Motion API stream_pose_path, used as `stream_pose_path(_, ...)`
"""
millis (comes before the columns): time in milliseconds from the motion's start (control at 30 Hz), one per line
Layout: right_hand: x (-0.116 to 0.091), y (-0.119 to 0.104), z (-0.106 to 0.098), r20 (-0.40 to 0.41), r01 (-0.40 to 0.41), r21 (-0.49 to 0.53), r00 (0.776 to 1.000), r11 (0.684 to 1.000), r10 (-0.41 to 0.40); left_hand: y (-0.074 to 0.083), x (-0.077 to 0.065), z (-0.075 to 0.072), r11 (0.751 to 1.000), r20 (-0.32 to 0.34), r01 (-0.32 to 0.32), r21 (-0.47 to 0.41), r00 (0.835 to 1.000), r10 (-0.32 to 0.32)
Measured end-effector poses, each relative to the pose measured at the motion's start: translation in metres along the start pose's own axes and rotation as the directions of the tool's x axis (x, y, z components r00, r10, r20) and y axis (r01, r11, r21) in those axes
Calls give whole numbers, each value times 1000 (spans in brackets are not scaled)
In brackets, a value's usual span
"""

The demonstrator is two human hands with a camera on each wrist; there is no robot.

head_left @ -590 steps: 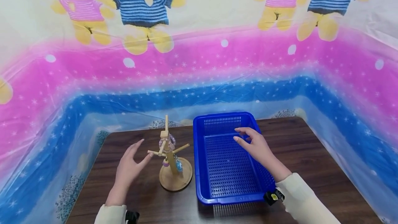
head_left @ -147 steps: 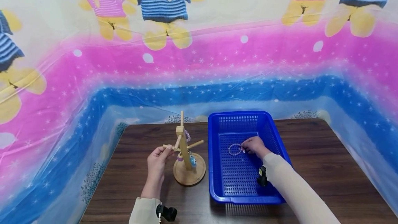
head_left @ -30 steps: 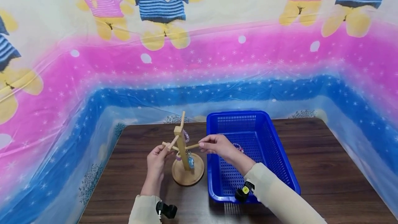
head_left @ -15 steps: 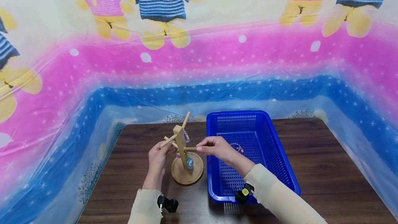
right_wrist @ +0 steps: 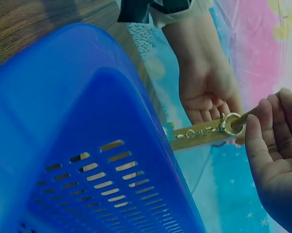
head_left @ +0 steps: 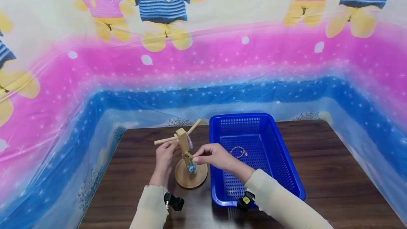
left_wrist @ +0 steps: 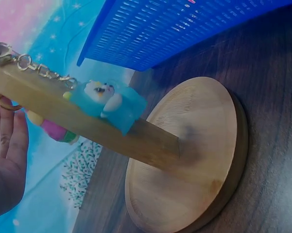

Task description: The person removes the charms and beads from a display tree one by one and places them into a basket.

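A pink-and-blue cloth (head_left: 203,59) printed with teddy bears (head_left: 163,3) hangs behind a dark wood-grain table (head_left: 330,169)

- Backdrop (head_left: 238,6): printed, creased sheet, rising behind the table (head_left: 136,158) and along both sides;
- Upper zone: cream, with teddy bears (head_left: 163,6) in striped pink or blue shirts;
- Middle zone: pink band (head_left: 216,50) with white spots (head_left: 147,59) and snowflakes (head_left: 226,59), shading into a blue band (head_left: 152,96);
- Lower zone: paler blue, with speckled shrubs (head_left: 90,186);
- Table: dark brown wood grain;
- Light: soft, even; a pale sheen (left_wrist: 291,194) on the wood, left wrist view.
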State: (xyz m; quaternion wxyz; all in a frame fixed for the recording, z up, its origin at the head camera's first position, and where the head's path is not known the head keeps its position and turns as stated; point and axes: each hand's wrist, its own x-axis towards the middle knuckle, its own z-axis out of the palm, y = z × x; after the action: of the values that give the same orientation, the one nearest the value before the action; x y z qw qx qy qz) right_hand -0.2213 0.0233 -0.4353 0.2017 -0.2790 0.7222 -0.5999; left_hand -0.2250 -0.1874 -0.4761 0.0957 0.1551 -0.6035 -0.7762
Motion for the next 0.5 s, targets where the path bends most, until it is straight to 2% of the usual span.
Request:
stream_pose_path(133,1,-2,5,4,-5,14,1000,1000,5,1,2,3,1000,19,-17,19,1000,16)
stream_pose_path(300,2,-1,9,3,0,4,1000,1000,0,5,5,6,993,52,-41,107,998,36)
stream_pose_path(500,3,-2,17,-10,18,-14,1000,1000,-18,6,10,11,981,62,-27,193,998,16)
